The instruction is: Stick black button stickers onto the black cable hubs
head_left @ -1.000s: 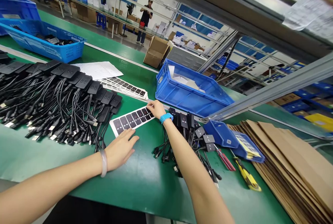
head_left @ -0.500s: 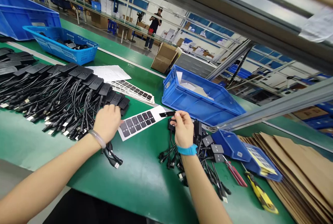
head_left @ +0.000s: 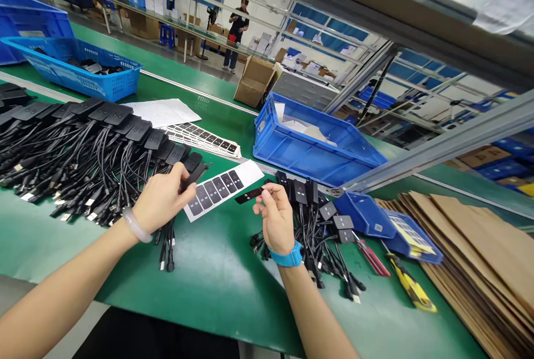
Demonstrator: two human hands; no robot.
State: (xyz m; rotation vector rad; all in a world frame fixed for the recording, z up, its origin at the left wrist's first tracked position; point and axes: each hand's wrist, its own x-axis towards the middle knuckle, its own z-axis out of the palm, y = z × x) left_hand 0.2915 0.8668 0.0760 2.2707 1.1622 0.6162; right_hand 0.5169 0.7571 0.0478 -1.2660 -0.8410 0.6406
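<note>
My left hand (head_left: 164, 200) is closed around one end of a black adapter box (head_left: 199, 173) at the right end of a long row of them. Short black cables (head_left: 167, 245) hang below that hand. Between thumb and fingers of my right hand (head_left: 275, 217) is a dark sticker (head_left: 249, 196), held above the bench. Between the hands lies a white sticker sheet (head_left: 250, 172) with several dark labels left on it and a bare strip at its right end. Beside my right wrist is a second pile of black adapters with cables (head_left: 306, 208).
Behind are a light-blue basket (head_left: 112, 87), a blue bin (head_left: 317, 153), papers (head_left: 164, 111) and more sticker sheets (head_left: 208, 139). To the right are small blue trays (head_left: 365, 217), a red-handled tool (head_left: 373, 259), a yellow cutter (head_left: 413, 286) and cardboard sheets (head_left: 471, 236). A person (head_left: 237, 33) stands far off.
The sticker has come away from the sheet, moving toward me and left with my right hand. My left hand has left the sheet's edge and taken hold of an adapter box.
</note>
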